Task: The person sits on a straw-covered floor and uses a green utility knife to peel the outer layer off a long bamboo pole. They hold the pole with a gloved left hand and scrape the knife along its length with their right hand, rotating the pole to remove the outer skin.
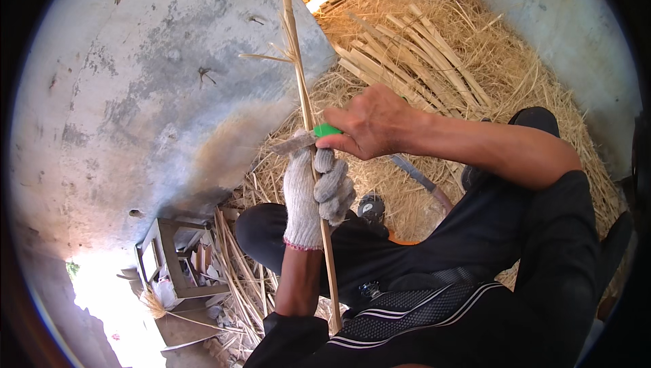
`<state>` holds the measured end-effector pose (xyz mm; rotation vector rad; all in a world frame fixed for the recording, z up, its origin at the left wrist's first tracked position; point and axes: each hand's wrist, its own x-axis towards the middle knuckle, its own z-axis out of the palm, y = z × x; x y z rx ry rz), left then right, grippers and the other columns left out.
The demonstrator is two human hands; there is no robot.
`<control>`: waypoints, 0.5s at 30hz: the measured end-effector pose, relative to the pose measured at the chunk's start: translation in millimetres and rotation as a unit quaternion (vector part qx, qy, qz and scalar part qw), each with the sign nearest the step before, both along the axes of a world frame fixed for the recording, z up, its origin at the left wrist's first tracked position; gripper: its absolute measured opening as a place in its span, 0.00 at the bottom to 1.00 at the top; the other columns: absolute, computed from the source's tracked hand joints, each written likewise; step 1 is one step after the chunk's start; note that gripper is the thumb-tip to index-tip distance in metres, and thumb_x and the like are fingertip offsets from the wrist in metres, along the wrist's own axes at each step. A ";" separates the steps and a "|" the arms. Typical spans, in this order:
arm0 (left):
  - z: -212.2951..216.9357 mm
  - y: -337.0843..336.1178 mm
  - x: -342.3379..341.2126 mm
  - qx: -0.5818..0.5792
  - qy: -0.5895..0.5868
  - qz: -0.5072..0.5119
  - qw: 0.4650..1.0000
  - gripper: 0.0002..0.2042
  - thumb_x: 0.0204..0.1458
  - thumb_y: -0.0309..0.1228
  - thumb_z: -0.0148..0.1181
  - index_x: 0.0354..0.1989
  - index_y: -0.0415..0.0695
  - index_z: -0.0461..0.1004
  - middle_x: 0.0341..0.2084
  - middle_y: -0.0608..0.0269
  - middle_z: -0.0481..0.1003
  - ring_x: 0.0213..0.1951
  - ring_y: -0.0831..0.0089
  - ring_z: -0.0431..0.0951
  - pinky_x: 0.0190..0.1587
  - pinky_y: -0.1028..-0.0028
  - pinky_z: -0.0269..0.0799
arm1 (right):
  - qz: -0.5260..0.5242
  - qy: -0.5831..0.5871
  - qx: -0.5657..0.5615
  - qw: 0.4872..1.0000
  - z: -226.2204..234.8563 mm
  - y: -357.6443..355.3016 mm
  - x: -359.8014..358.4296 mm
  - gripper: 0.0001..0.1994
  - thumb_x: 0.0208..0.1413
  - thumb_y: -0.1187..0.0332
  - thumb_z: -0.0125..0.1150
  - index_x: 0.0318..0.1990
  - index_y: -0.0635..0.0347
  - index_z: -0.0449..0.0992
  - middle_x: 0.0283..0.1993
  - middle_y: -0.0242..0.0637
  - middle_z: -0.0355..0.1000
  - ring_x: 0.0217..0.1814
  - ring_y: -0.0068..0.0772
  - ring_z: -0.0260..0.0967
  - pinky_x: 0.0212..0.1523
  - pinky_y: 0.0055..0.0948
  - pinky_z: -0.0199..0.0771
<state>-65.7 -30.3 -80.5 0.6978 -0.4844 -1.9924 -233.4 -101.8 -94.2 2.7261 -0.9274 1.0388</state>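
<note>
My left hand (303,195) wears a white knitted glove with a red-edged cuff. Its fingers are wrapped round a long, narrow strip of what looks like bamboo (299,70), which runs from the top of the view down to my lap. My bare right hand (380,124) is closed on the green handle of a knife (327,130). The short, dull blade lies across the strip just above the gloved fingers. A thin curled sliver (268,57) sticks out sideways from the strip, higher up.
Split pale strips (420,56) lie on a heap of shavings (454,2) at the far right. A larger blade (412,173) with a brown handle rests on shavings between my legs. A worn stool (175,266) and long thin strips (234,266) are at left, beside the wall (163,83).
</note>
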 end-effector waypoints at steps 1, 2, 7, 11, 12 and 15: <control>0.4 -0.6 0.1 -0.014 0.007 -0.004 1.000 0.23 0.67 0.51 0.32 0.24 0.52 0.62 0.04 0.73 0.55 0.02 0.78 0.52 0.03 0.78 0.48 | -0.009 -0.005 -0.007 1.000 -2.3 -2.4 2.0 0.28 0.63 0.43 0.45 0.24 0.59 0.72 0.10 0.44 0.64 0.11 0.46 0.66 0.15 0.40 0.66; 1.1 -0.3 1.5 -0.027 0.015 -0.005 0.999 0.23 0.67 0.51 0.32 0.24 0.51 0.62 0.04 0.73 0.55 0.02 0.78 0.52 0.03 0.78 0.48 | -0.015 -0.010 -0.013 1.000 -3.4 -6.6 6.3 0.28 0.63 0.43 0.45 0.23 0.59 0.72 0.09 0.43 0.63 0.11 0.45 0.66 0.15 0.39 0.66; -12.5 4.4 -14.1 -0.036 0.013 -0.044 0.998 0.23 0.66 0.53 0.35 0.24 0.50 0.61 0.05 0.72 0.54 0.02 0.78 0.50 0.02 0.78 0.46 | -0.115 -0.004 -0.049 0.992 -1.3 -66.6 -28.5 0.27 0.66 0.44 0.42 0.23 0.57 0.69 0.08 0.31 0.57 0.07 0.33 0.54 0.13 0.36 0.58; -9.4 0.1 -13.4 -0.026 0.052 -0.045 0.997 0.23 0.67 0.52 0.33 0.25 0.51 0.62 0.05 0.72 0.54 0.02 0.77 0.51 0.03 0.78 0.49 | -0.046 -0.039 0.124 0.991 9.5 -62.7 -30.9 0.28 0.66 0.44 0.39 0.25 0.57 0.71 0.09 0.35 0.58 0.10 0.36 0.57 0.17 0.40 0.60; -8.5 1.4 -12.3 -0.027 0.072 -0.064 0.995 0.23 0.66 0.52 0.34 0.25 0.51 0.62 0.04 0.72 0.54 0.02 0.77 0.50 0.04 0.78 0.49 | -0.009 -0.066 0.171 0.983 15.8 -61.8 -33.6 0.28 0.66 0.44 0.38 0.26 0.57 0.72 0.10 0.36 0.58 0.11 0.37 0.58 0.19 0.41 0.61; -8.0 2.6 -6.3 -0.032 0.098 -0.069 0.992 0.23 0.66 0.53 0.34 0.25 0.52 0.62 0.04 0.73 0.53 0.02 0.77 0.50 0.04 0.76 0.48 | 0.091 0.006 0.201 0.975 24.7 -37.1 -27.8 0.27 0.66 0.45 0.40 0.29 0.57 0.74 0.11 0.42 0.60 0.15 0.45 0.63 0.21 0.44 0.62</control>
